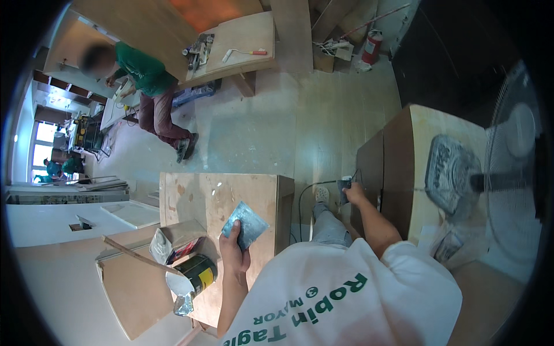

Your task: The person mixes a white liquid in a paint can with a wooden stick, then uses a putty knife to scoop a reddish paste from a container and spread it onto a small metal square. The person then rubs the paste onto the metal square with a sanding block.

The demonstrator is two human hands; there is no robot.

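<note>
My left hand [234, 247] grips a flat, square grey metal plate [249, 224], with the thumb lying on its face. It is raised over a plywood box [190, 199]. Out to the right, my right hand [356, 193] is closed round a small dark scraper [344, 189], close to the side of a brown cabinet [369, 161]. Left of my left forearm stands a dark can with a yellow label [200, 275]. A long wooden stick [135, 254] lies across its top, and an opened plastic packet [162, 247] is beside it.
A standing fan [516, 132], its base [453, 173] on the cabinet top, is at the right. A person in a green top [147, 72] works at the far left. Behind are a wooden bench [248, 34] with a paint roller [242, 53] and a fire extinguisher [372, 47]. A cable [303, 193] curves over the floor.
</note>
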